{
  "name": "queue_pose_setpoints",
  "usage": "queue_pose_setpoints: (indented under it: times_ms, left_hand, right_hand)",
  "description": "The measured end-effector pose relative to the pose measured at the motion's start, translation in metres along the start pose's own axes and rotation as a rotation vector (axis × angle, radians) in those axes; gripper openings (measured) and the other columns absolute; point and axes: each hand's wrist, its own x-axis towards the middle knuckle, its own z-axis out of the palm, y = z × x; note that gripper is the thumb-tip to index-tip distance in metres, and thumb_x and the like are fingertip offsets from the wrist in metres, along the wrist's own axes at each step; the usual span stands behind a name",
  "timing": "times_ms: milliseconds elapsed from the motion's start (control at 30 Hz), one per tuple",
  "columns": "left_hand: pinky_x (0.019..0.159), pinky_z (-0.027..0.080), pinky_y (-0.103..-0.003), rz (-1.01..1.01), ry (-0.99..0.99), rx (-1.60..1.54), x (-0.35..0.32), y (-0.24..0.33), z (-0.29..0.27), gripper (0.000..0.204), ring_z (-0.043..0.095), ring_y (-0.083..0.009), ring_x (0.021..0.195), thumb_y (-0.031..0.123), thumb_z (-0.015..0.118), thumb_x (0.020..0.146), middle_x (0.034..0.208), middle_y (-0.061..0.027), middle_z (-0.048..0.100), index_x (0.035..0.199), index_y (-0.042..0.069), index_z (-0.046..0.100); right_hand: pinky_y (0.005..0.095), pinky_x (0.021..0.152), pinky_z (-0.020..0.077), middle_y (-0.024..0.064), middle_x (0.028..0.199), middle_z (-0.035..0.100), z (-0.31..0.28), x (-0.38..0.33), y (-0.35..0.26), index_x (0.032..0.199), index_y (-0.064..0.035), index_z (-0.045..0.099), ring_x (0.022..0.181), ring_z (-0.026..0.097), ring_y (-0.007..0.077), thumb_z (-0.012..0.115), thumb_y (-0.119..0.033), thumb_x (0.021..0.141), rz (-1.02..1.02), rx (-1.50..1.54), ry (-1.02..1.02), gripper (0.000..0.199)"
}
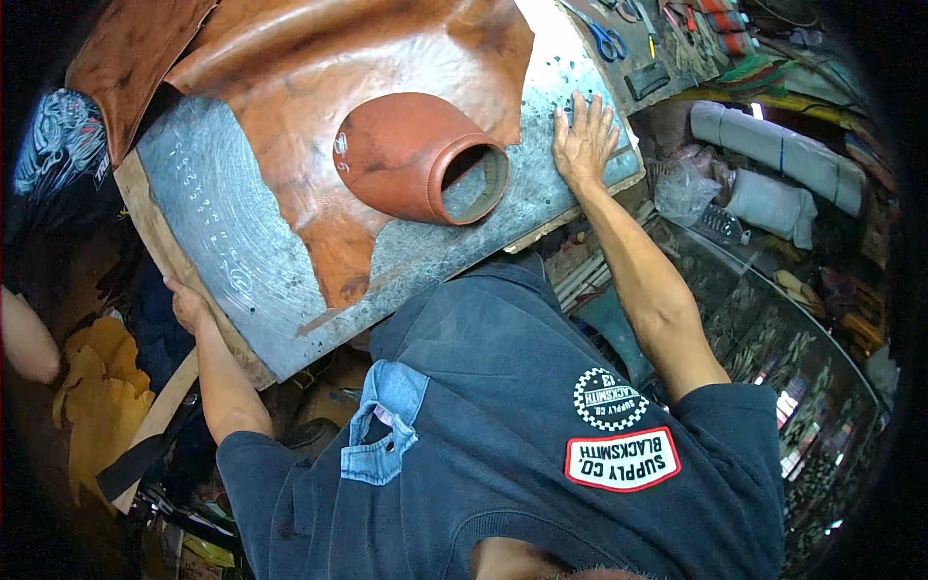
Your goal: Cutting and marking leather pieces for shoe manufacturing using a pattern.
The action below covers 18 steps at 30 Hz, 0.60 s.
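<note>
My right hand [585, 140] lies flat on the grey work board [541, 169], fingers spread, right of the leather. At the board's left edge, my left hand [190, 307] grips the wooden rim, its fingers partly hidden. Between my hands, a reddish-brown leather tube [396, 155] lies on its side, wider at the far end. Its rimmed round opening faces right and toward me, showing a paler lining. Beneath it spreads a large glossy brown leather hide [290, 116] with an irregular edge and a tongue reaching toward me. Neither hand touches the tube.
Blue-handled scissors [607, 43] and a dark block [647, 79] lie at the far right. Beyond are red-capped bottles [737, 43]. White wrapped rolls [773, 155] and a clear plastic bottle [720, 224] sit to the right. Yellow-tan leather pieces [101, 367] hang low left, near another person's arm [27, 338].
</note>
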Motion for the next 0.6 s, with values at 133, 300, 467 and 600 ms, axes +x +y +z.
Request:
queue_pose_setpoints:
  times_ms: [133, 300, 467, 600]
  left_hand:
    - [0.105, 0.035, -0.046, -0.004, 0.011, 0.012, -0.002, 0.001, 0.000, 0.098, 0.051, -0.0398, 0.123, 0.074, 0.013, 0.090, 0.130, -0.0241, 0.057, 0.123, -0.006, 0.061]
    - [0.104, 0.035, -0.045, -0.005, 0.019, 0.008, -0.008, 0.006, -0.002, 0.100, 0.051, -0.0400, 0.122, 0.074, 0.012, 0.090, 0.129, -0.0253, 0.057, 0.120, -0.007, 0.062]
    - [0.102, 0.038, -0.046, -0.035, 0.043, 0.004, -0.018, 0.010, -0.004, 0.103, 0.053, -0.0409, 0.120, 0.075, 0.013, 0.090, 0.122, -0.0276, 0.060, 0.113, -0.011, 0.063]
    - [0.100, 0.039, -0.048, 0.028, 0.066, 0.006, -0.018, 0.008, -0.003, 0.102, 0.055, -0.0424, 0.117, 0.074, 0.012, 0.090, 0.115, -0.0290, 0.063, 0.111, -0.011, 0.065]
  right_hand:
    - [0.0573, 0.116, 0.0052, 0.0205, 0.156, 0.022, -0.001, 0.000, 0.000, 0.148, -0.0189, 0.034, 0.146, 0.010, 0.0419, 0.038, -0.049, 0.099, 0.009, 0.025, -0.006, 0.058]
    - [0.0574, 0.116, 0.0075, 0.0190, 0.155, 0.024, -0.003, 0.000, -0.001, 0.148, -0.0202, 0.034, 0.145, 0.013, 0.0413, 0.038, -0.049, 0.099, -0.007, -0.017, 0.014, 0.057]
    - [0.0583, 0.116, 0.0080, 0.0181, 0.155, 0.025, -0.003, -0.001, 0.000, 0.148, -0.0201, 0.034, 0.144, 0.015, 0.0414, 0.037, -0.049, 0.099, -0.005, -0.011, 0.009, 0.057]
    - [0.0564, 0.117, 0.0062, 0.0178, 0.157, 0.022, -0.002, 0.000, -0.001, 0.150, -0.0189, 0.032, 0.146, 0.013, 0.0389, 0.033, -0.050, 0.099, 0.028, -0.039, -0.038, 0.060]
